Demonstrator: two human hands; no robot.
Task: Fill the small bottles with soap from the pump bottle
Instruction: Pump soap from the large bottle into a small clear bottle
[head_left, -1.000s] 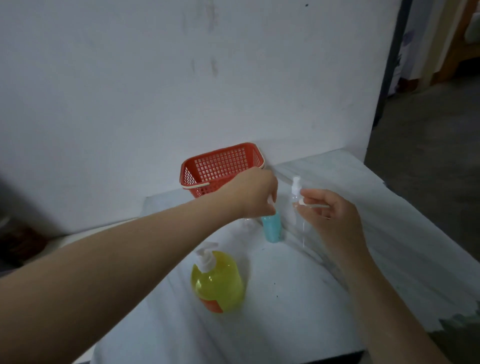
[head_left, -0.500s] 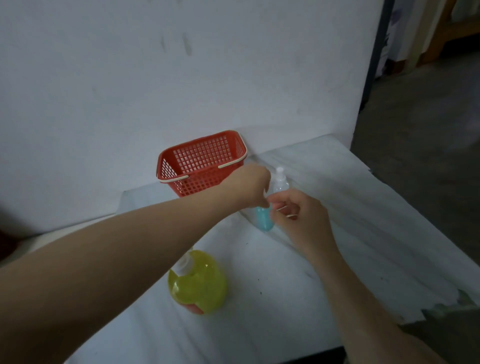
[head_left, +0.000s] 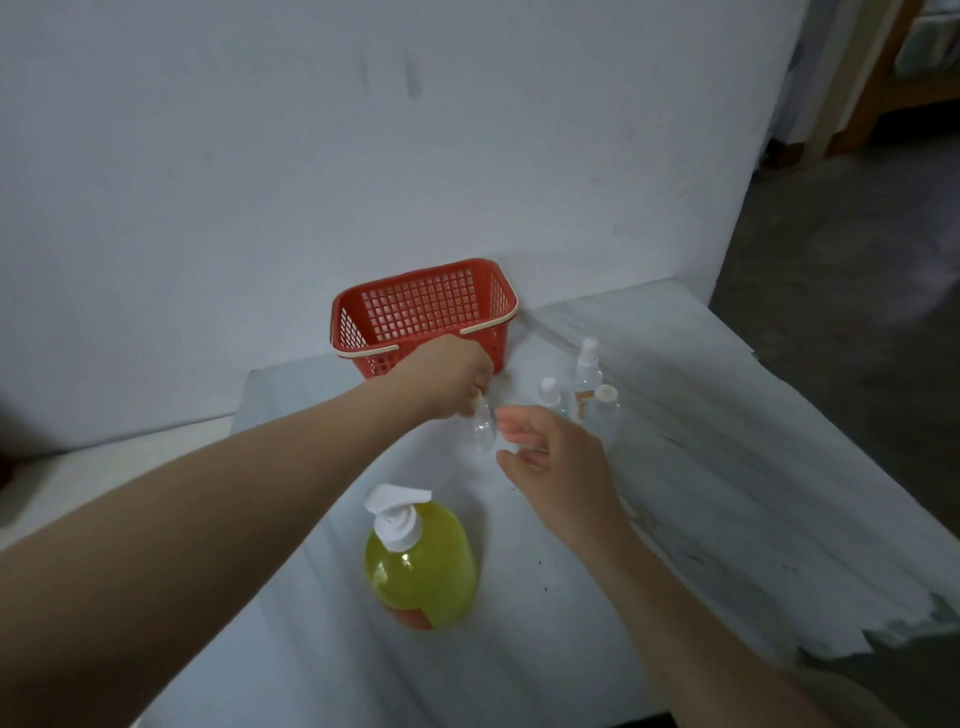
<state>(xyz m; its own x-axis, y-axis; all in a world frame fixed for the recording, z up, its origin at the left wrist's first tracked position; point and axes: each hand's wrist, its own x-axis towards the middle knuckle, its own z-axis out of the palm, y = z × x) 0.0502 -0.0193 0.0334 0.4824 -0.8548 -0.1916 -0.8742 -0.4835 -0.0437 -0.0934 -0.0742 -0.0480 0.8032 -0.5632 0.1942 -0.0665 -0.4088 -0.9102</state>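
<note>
A yellow soap pump bottle (head_left: 420, 558) with a white pump stands on the table in front of me. My left hand (head_left: 451, 376) holds a small clear bottle (head_left: 483, 428) by its top, just above the table. My right hand (head_left: 550, 457) hovers right beside that bottle with fingers loosely curled, holding nothing. Behind my right hand stand three small bottles: a tall clear spray bottle (head_left: 588, 370), a short one with a white cap (head_left: 549, 396), and a clear one with a white cap (head_left: 605, 408). My right hand partly hides them.
A red plastic basket (head_left: 423, 312) sits against the white wall at the back. The white table (head_left: 727, 467) ends at a ragged edge on the right, with dark floor beyond.
My left hand let go of the blue bottle and now holds a small clear bottle. My right hand released the spray bottle, which now stands on the table, and moved left.
</note>
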